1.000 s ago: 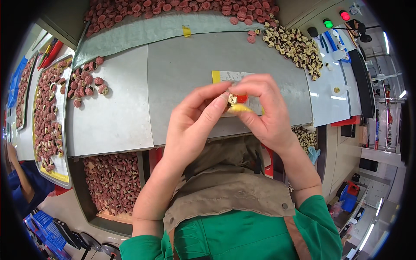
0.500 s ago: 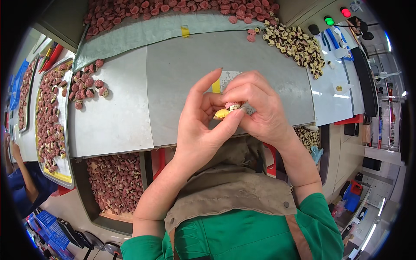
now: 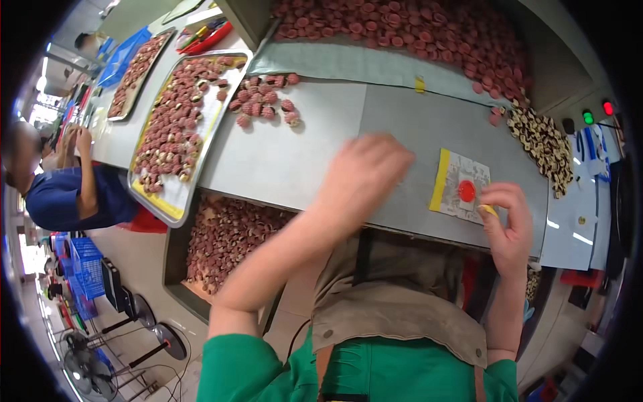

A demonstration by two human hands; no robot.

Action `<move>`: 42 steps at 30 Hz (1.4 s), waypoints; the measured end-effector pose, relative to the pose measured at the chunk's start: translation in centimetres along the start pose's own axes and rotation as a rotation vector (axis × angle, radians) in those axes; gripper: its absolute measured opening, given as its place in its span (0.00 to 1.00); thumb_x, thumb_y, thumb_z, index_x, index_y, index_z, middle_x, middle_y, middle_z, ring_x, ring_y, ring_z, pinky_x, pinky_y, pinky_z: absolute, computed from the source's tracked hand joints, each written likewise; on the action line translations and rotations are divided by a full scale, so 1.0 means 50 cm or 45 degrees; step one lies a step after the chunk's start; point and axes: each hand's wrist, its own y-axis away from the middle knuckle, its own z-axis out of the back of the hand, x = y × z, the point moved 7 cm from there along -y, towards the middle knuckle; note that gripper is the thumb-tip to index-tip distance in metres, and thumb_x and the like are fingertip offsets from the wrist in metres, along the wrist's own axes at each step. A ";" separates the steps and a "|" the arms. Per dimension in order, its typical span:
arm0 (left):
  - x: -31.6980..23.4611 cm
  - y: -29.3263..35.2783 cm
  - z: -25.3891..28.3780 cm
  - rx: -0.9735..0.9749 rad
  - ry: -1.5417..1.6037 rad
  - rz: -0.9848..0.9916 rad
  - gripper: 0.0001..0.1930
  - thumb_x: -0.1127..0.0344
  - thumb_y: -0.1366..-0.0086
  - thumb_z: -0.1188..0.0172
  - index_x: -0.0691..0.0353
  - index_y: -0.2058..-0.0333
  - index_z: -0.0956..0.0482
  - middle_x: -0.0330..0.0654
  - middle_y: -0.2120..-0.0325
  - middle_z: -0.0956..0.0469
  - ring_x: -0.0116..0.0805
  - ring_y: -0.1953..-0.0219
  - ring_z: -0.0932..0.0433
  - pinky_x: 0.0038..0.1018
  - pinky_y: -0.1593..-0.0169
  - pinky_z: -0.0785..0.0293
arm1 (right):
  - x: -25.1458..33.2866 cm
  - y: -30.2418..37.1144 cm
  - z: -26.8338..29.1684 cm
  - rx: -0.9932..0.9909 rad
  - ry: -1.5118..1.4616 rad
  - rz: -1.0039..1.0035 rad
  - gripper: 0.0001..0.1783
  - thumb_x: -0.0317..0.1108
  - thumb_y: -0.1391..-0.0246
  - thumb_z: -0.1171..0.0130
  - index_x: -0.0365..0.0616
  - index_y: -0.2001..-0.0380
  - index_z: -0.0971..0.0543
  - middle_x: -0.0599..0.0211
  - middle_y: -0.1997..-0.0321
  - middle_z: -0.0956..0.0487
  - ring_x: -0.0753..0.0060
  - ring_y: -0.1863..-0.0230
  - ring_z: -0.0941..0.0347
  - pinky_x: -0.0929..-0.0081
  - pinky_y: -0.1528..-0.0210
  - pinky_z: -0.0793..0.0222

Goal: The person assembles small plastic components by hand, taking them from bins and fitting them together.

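Left hand (image 3: 365, 175) now farther from card (image 3: 462, 166) and red disc (image 3: 467, 191), grasp unclear

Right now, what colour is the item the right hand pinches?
The item is yellow, clearest in the head view.

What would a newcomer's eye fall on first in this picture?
Probably the wide heap of pink pieces at the back of the bench. Next, perhaps, the bright red disc on the card, beside the right hand, which pinches a yellow piece. On the left, a long tray crowded with knobbly pieces also stands out.
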 end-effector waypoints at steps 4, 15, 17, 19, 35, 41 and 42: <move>0.138 -0.016 0.077 -0.140 -0.492 -0.012 0.10 0.69 0.42 0.39 0.58 0.60 0.21 0.41 0.60 0.21 0.41 0.52 0.25 0.37 0.47 0.31 | -0.029 0.018 0.017 -0.062 -0.154 -0.087 0.07 0.25 0.50 0.38 0.40 0.67 0.25 0.61 0.64 0.24 0.65 0.62 0.28 0.73 0.56 0.33; 0.197 -0.036 0.116 -0.091 -0.779 0.201 0.15 0.71 0.42 0.40 0.58 0.54 0.22 0.44 0.52 0.26 0.45 0.47 0.29 0.40 0.43 0.34 | -0.233 0.322 0.297 -0.726 -0.002 -0.655 0.04 0.28 0.40 0.46 0.42 0.69 0.29 0.73 0.66 0.30 0.80 0.62 0.36 0.81 0.56 0.38; 0.164 -0.064 0.088 -0.076 -0.771 0.127 0.13 0.72 0.40 0.40 0.60 0.55 0.21 0.45 0.55 0.23 0.46 0.52 0.26 0.38 0.46 0.31 | -0.269 0.335 0.327 -0.851 -0.029 -0.621 0.03 0.27 0.39 0.48 0.43 0.69 0.29 0.73 0.66 0.30 0.80 0.62 0.36 0.81 0.55 0.38; 0.118 -0.094 0.075 -0.085 -0.638 0.017 0.12 0.70 0.38 0.40 0.60 0.55 0.20 0.44 0.56 0.23 0.45 0.52 0.26 0.38 0.46 0.33 | -0.288 0.318 0.360 -1.005 -0.029 -0.568 0.03 0.29 0.37 0.48 0.42 0.67 0.28 0.73 0.65 0.29 0.81 0.61 0.35 0.81 0.53 0.38; 0.063 -0.291 -0.158 -0.149 0.153 -0.192 0.13 0.76 0.42 0.40 0.59 0.57 0.21 0.44 0.62 0.23 0.45 0.57 0.26 0.35 0.51 0.32 | -0.528 0.245 0.485 -0.883 0.488 -1.230 0.28 0.49 0.46 0.36 0.34 0.53 0.25 0.58 0.54 0.21 0.72 0.54 0.25 0.76 0.48 0.33; 0.129 -0.276 -0.143 -0.348 -0.127 -0.189 0.14 0.69 0.41 0.40 0.56 0.54 0.21 0.42 0.59 0.24 0.45 0.55 0.27 0.35 0.51 0.32 | -0.360 0.113 0.298 -0.602 0.029 -0.648 0.15 0.30 0.46 0.36 0.39 0.56 0.24 0.68 0.58 0.22 0.76 0.58 0.28 0.79 0.50 0.35; 0.121 -0.275 -0.139 -0.370 -0.203 -0.227 0.16 0.67 0.40 0.40 0.55 0.52 0.23 0.44 0.60 0.24 0.48 0.56 0.27 0.36 0.52 0.30 | -0.325 0.115 0.279 -0.580 0.014 -0.670 0.15 0.30 0.46 0.36 0.39 0.56 0.24 0.68 0.58 0.22 0.76 0.58 0.28 0.79 0.50 0.35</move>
